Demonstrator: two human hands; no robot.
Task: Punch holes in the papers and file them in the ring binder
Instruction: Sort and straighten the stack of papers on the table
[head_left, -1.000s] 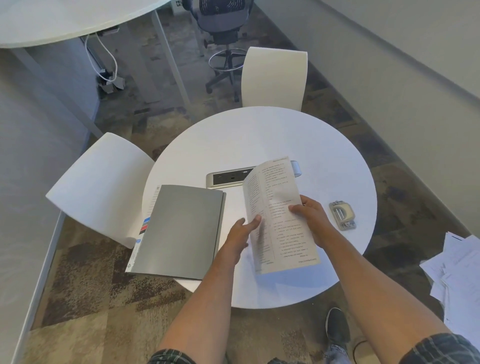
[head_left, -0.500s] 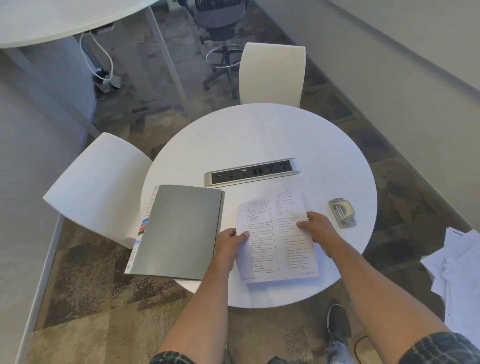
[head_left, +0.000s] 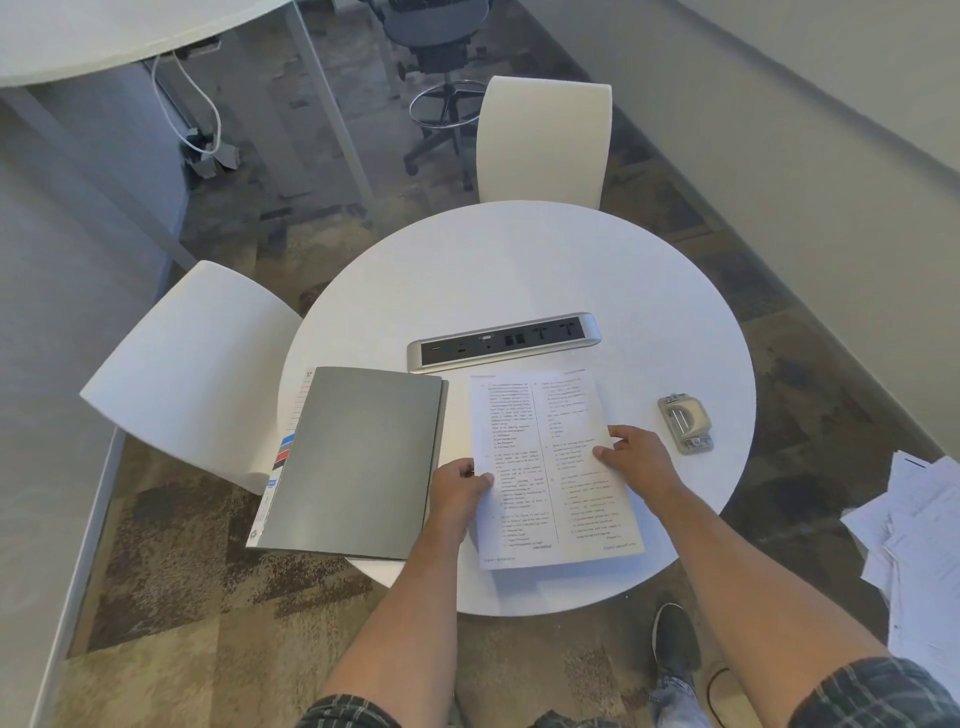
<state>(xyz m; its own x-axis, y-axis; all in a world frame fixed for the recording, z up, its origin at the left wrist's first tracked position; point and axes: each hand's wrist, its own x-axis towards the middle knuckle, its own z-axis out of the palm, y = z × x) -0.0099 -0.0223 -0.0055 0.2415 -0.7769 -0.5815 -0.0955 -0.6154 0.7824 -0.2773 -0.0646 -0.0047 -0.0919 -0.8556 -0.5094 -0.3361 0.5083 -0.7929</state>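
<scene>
A printed sheet of paper lies flat on the round white table, near its front edge. My left hand grips the sheet's left edge. My right hand rests on its right side with the fingers pressed on the page. The grey ring binder lies closed to the left of the sheet, coloured tabs showing at its left edge. A small grey hole punch sits on the table to the right of my right hand, apart from it.
A silver power strip is set into the table behind the paper. Two white chairs stand at the left and far sides. Loose papers lie on the floor at the right. A shoe shows below the table.
The sheet, held up and bent a second ago, now lies flat on the table. Both hands came down with it and stay on its edges.
</scene>
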